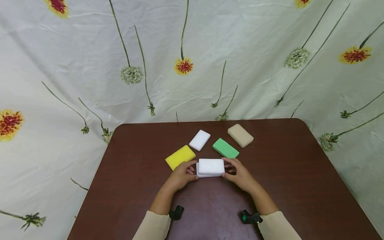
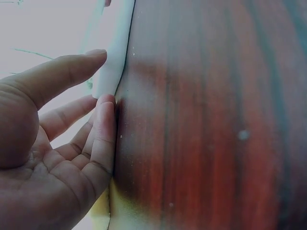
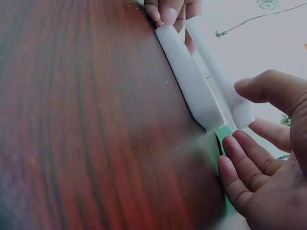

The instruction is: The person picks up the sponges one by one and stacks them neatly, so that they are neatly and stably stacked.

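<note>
Two white sponge blocks lie one over the other near the table's middle. The upper white block is held slightly above the lower white block, with a narrow gap between them in the right wrist view. My right hand pinches the right end of the upper block between thumb and forefinger, its other fingers loosely bent. At the left end of the lower block, which rests on the table, my left hand grips with thumb and fingers. The left wrist view shows only part of the white blocks, washed out by glare.
On the brown table, a yellow block lies just behind my left hand. Behind the stack are another white block, a green block and a beige block. A flowered cloth hangs beyond the table's back edge.
</note>
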`<action>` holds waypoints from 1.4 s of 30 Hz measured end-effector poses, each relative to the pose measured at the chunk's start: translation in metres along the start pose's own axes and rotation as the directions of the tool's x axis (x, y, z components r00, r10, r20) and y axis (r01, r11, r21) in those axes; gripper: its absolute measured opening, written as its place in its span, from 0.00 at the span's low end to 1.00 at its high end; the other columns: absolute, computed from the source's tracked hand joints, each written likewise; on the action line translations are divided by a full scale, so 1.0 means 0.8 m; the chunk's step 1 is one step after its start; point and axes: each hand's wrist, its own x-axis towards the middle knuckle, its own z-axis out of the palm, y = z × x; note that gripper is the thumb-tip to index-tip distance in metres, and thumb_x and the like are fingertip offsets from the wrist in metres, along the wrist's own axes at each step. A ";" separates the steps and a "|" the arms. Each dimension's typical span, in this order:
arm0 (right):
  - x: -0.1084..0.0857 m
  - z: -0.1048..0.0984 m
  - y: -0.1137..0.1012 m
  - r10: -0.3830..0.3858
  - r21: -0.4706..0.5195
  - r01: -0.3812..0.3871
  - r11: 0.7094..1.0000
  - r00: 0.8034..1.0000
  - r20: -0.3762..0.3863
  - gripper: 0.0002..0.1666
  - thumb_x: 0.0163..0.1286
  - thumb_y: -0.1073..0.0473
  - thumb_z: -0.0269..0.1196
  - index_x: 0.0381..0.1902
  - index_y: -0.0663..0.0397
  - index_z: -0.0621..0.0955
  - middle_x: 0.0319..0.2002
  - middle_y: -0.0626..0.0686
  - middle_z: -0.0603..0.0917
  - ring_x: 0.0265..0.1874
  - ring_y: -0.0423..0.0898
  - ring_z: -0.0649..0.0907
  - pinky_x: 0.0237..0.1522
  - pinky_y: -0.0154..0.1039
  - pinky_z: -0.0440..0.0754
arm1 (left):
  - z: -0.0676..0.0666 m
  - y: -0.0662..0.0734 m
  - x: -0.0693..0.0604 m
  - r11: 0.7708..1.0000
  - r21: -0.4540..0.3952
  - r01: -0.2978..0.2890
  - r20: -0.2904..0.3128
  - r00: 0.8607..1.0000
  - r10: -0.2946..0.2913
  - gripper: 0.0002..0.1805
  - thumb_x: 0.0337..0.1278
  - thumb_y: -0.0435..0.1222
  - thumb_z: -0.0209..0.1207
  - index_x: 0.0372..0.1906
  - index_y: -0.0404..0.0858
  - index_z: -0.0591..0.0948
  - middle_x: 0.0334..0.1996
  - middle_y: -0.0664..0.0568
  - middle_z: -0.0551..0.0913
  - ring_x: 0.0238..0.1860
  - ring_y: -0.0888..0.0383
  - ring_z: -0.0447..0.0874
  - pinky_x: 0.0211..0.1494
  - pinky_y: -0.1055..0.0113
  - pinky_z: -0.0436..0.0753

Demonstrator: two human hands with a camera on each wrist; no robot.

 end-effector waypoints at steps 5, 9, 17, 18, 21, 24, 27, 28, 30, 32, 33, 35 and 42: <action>0.000 0.002 -0.002 -0.004 -0.023 0.004 1.000 1.000 0.007 0.38 0.65 0.62 0.71 0.71 0.57 0.72 0.62 0.60 0.76 0.59 0.58 0.80 0.55 0.44 0.80 | 0.000 0.000 0.001 1.000 0.005 0.002 0.000 1.000 -0.002 0.34 0.52 0.33 0.73 0.67 0.40 0.77 0.41 0.48 0.77 0.40 0.56 0.76 0.41 0.68 0.79; 0.001 0.003 -0.005 -0.010 -0.032 0.010 0.999 1.000 0.009 0.38 0.64 0.63 0.71 0.71 0.57 0.72 0.61 0.60 0.76 0.58 0.58 0.80 0.55 0.43 0.80 | 0.001 -0.002 0.001 1.000 0.005 0.000 -0.001 1.000 0.000 0.35 0.52 0.33 0.73 0.68 0.40 0.76 0.41 0.47 0.77 0.40 0.56 0.76 0.42 0.67 0.79; 0.003 0.007 -0.001 -0.029 -0.076 0.030 0.997 0.999 0.012 0.37 0.64 0.63 0.71 0.70 0.57 0.73 0.61 0.60 0.76 0.56 0.57 0.81 0.55 0.43 0.80 | 0.002 -0.005 0.002 1.000 0.005 -0.001 -0.006 1.000 0.001 0.36 0.51 0.34 0.74 0.68 0.39 0.76 0.41 0.48 0.76 0.40 0.57 0.76 0.43 0.67 0.78; 0.003 0.007 -0.001 -0.030 -0.078 0.031 0.996 0.999 0.014 0.37 0.64 0.63 0.71 0.70 0.57 0.73 0.60 0.60 0.76 0.56 0.57 0.81 0.55 0.44 0.80 | 0.002 -0.004 0.002 1.000 0.004 0.000 -0.006 1.000 0.000 0.37 0.51 0.34 0.74 0.68 0.38 0.76 0.41 0.48 0.76 0.40 0.57 0.76 0.43 0.67 0.78; 0.003 0.008 0.000 -0.038 -0.086 0.039 0.996 0.999 0.017 0.37 0.64 0.63 0.71 0.70 0.58 0.73 0.60 0.61 0.76 0.56 0.58 0.81 0.55 0.48 0.80 | 0.002 -0.004 0.001 1.000 0.001 0.001 -0.006 1.000 -0.001 0.37 0.50 0.34 0.74 0.69 0.38 0.75 0.41 0.48 0.76 0.40 0.57 0.76 0.43 0.67 0.78; 0.003 0.008 0.000 -0.035 -0.091 0.036 0.995 0.999 0.017 0.37 0.64 0.63 0.71 0.70 0.58 0.73 0.60 0.62 0.76 0.56 0.59 0.81 0.54 0.49 0.80 | 0.002 -0.003 0.001 1.000 -0.013 0.005 -0.002 1.000 -0.005 0.39 0.50 0.34 0.74 0.70 0.39 0.74 0.41 0.47 0.76 0.40 0.56 0.76 0.43 0.67 0.78; 0.003 0.008 0.000 -0.031 -0.104 0.033 0.994 0.999 0.022 0.37 0.65 0.62 0.71 0.70 0.58 0.72 0.61 0.61 0.76 0.56 0.58 0.81 0.54 0.45 0.80 | 0.002 -0.003 0.001 1.000 -0.026 0.009 0.008 1.000 -0.009 0.41 0.50 0.35 0.75 0.71 0.40 0.73 0.43 0.47 0.77 0.41 0.56 0.76 0.45 0.66 0.79; 0.004 0.008 -0.001 -0.026 -0.107 0.028 0.994 0.999 0.022 0.38 0.64 0.62 0.71 0.71 0.58 0.72 0.61 0.61 0.77 0.56 0.57 0.81 0.54 0.44 0.80 | 0.002 -0.003 0.001 0.999 -0.035 0.013 0.012 1.000 -0.013 0.42 0.50 0.36 0.75 0.72 0.41 0.72 0.44 0.47 0.77 0.42 0.55 0.76 0.45 0.66 0.79; 0.004 0.008 -0.002 -0.020 -0.108 0.023 0.994 0.999 0.025 0.39 0.64 0.62 0.72 0.71 0.58 0.72 0.61 0.60 0.77 0.56 0.56 0.81 0.54 0.42 0.80 | 0.002 -0.003 0.000 0.999 -0.049 0.017 0.019 1.000 -0.016 0.43 0.50 0.37 0.76 0.73 0.43 0.71 0.45 0.46 0.77 0.43 0.55 0.76 0.46 0.66 0.79; 0.004 0.008 -0.004 -0.014 -0.109 0.017 0.994 0.999 0.030 0.40 0.64 0.61 0.72 0.72 0.57 0.71 0.61 0.59 0.77 0.56 0.56 0.81 0.54 0.43 0.80 | 0.002 -0.003 -0.001 0.998 -0.066 0.018 0.023 1.000 -0.017 0.45 0.50 0.38 0.76 0.74 0.45 0.69 0.47 0.46 0.77 0.44 0.55 0.76 0.48 0.66 0.79; 0.004 0.007 -0.004 -0.011 -0.105 0.014 0.994 1.000 0.029 0.41 0.64 0.61 0.72 0.73 0.57 0.70 0.61 0.59 0.77 0.56 0.55 0.80 0.55 0.43 0.80 | 0.002 -0.003 -0.001 0.997 -0.077 0.014 0.023 1.000 -0.013 0.45 0.50 0.38 0.76 0.75 0.45 0.69 0.47 0.45 0.77 0.44 0.54 0.76 0.48 0.65 0.79; 0.004 0.007 -0.004 -0.005 -0.096 0.007 0.995 1.000 0.026 0.41 0.64 0.60 0.72 0.73 0.56 0.70 0.61 0.59 0.78 0.57 0.55 0.80 0.55 0.45 0.80 | 0.002 -0.003 -0.002 0.995 -0.097 0.005 0.022 1.000 -0.003 0.46 0.50 0.38 0.76 0.75 0.46 0.68 0.48 0.45 0.77 0.45 0.54 0.77 0.49 0.64 0.80; 0.003 0.005 -0.007 0.023 -0.024 -0.024 0.999 0.998 -0.066 0.36 0.66 0.58 0.71 0.70 0.56 0.73 0.58 0.59 0.79 0.56 0.56 0.81 0.55 0.44 0.81 | 0.002 -0.002 -0.006 0.988 -0.152 -0.021 0.000 1.000 0.021 0.43 0.52 0.36 0.75 0.74 0.50 0.70 0.49 0.43 0.77 0.46 0.53 0.77 0.48 0.65 0.80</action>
